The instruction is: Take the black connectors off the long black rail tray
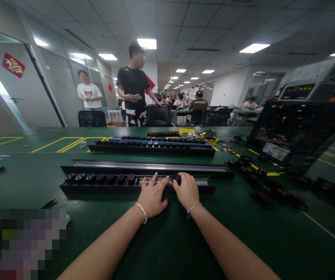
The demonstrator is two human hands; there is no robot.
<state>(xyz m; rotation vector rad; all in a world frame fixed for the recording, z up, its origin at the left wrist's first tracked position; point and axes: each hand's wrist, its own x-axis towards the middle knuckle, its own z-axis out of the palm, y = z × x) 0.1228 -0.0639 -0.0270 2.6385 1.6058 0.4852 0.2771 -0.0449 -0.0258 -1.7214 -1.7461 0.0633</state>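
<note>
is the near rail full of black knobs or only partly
Partly: knobs fill the near rail's left stretch only; its right end is bare. Right hand touches one more.

Person's own body, head view: two bare forearms, no sleeves in view. Left hand [152, 197]: uncovered, no glove, no ring discernible; thin beaded bracelet [142, 212], pale silver-white, round the wrist just behind the hand. Right hand [187, 190]: uncovered, no glove; matching thin beaded bracelet [193, 208] round the wrist just behind the hand. No watch, no markings discernible on either forearm.
</note>
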